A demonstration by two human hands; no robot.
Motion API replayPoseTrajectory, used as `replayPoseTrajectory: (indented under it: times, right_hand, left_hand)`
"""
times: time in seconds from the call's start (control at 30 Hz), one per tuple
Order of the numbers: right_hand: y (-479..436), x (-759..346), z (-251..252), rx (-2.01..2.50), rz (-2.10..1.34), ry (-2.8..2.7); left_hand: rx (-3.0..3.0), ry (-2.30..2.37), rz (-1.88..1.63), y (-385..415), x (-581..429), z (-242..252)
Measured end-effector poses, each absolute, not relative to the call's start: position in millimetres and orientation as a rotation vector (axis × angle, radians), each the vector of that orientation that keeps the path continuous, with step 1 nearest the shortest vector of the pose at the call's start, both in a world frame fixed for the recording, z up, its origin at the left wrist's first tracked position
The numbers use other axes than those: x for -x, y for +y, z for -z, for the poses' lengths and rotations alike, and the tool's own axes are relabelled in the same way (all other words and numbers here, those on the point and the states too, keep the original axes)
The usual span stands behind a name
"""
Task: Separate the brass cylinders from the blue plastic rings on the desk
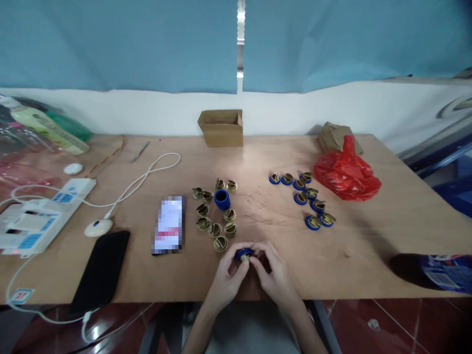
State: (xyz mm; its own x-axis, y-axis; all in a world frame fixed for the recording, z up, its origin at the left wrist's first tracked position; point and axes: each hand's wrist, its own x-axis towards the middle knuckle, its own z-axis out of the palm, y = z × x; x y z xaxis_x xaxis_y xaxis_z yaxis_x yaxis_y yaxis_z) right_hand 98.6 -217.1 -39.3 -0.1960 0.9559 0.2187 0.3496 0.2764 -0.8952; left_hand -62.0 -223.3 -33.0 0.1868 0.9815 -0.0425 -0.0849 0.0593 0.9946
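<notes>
Near the table's front edge, my left hand [231,272] and my right hand [268,265] meet, fingers closed round one small round piece [244,253] with a blue ring and a brass-coloured middle. Fingertips hide part of it. Just beyond lie several loose brass-coloured round pieces [221,243], each with a bar across its top. Among them stands a short stack of blue rings [222,199]. To the right sit several brass pieces with blue rings round them [313,222]. Thin wire loops [261,204] lie between the two groups.
A cardboard box [223,133] stands at the back. A red plastic bag [346,172] and a brown package [334,137] are at right, with a dark bottle [435,271] nearer. On the left are a phone [169,223], a black phone [101,270], a power strip [47,216] and white cables.
</notes>
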Motion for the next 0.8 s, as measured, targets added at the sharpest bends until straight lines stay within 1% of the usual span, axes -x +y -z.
replayPoseTrajectory:
  times: [0.43, 0.8]
  right_hand:
    - [-216.0, -99.6, 39.0, 1.2, -0.86, -1.769]
    - [-215.4, -98.5, 39.3, 1.23, -0.893, -1.734]
  left_hand:
    - [-1.122, 0.968, -1.107, -224.6, 63.0, 38.2]
    - [-1.131, 0.998, -1.108, -223.6, 63.5, 35.6]
